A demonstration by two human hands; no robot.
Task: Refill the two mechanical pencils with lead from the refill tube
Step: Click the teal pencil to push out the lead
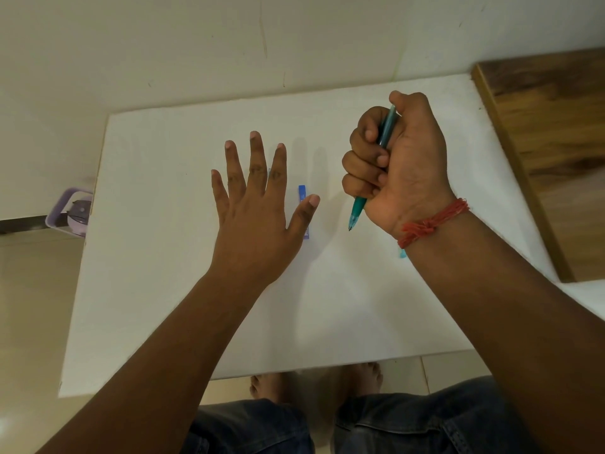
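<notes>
The head view looks down on a white table (163,290) set against a pale wall. The right hand (399,165) is raised over the right part of the table, its fingers curled into a fist around a teal mechanical pencil (358,208); the pencil's tip points down and toward the near side, sticking out below the little finger, while the upper barrel shows between the thumb and the index finger. A red thread bracelet (432,221) circles that wrist, and just below it a small light-teal piece (402,253) peeks out from behind the wrist; what it is cannot be told. The left hand (258,204) is spread flat, palm down, over the middle of the table, fingers splayed and gripping nothing. A blue lead refill tube (303,194) lies on the table between the two hands, partly hidden by the left thumb. Off the table's left edge stands a lilac container (70,211) on the floor.
</notes>
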